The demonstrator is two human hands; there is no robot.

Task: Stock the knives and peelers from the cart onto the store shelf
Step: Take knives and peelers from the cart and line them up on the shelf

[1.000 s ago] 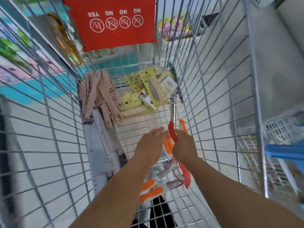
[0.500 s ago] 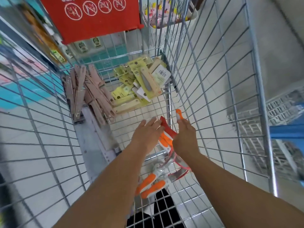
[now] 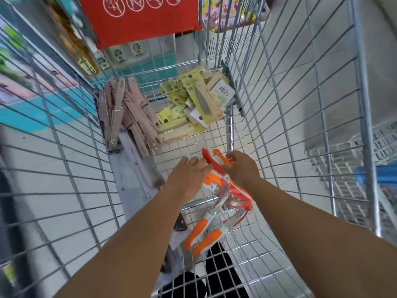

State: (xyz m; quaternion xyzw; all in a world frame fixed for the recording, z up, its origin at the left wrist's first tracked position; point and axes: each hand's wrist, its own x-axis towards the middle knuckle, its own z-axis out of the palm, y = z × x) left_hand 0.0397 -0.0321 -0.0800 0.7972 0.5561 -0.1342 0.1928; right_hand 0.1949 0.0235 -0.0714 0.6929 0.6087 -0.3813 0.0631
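Observation:
Both my hands reach down into the wire cart (image 3: pixel 285 117). My right hand (image 3: pixel 242 168) pinches an orange-and-white peeler (image 3: pixel 221 159) at its upper end, with a bunch of red and orange packs (image 3: pixel 232 194) hanging under it. My left hand (image 3: pixel 189 175) lies beside it with straight fingers touching the red pack edge. More orange-handled knives (image 3: pixel 199 237) lie lower in the cart. Pink sheathed knives (image 3: pixel 129 112) are stacked at the far left, yellow carded knives (image 3: pixel 193 104) at the far end.
A red warning sign (image 3: pixel 139 20) hangs on the cart's far wall. A grey flat board (image 3: pixel 133 168) lies along the cart's left floor. Beyond the right side stand a white plastic crate (image 3: pixel 352 190) and a blue object (image 3: pixel 384 177). Shelf goods show at the upper left.
My right hand has shifted its grip higher on the orange peeler, and the bunch of packs has risen a little. My left hand stays flat beside it. The camera has tilted slightly.

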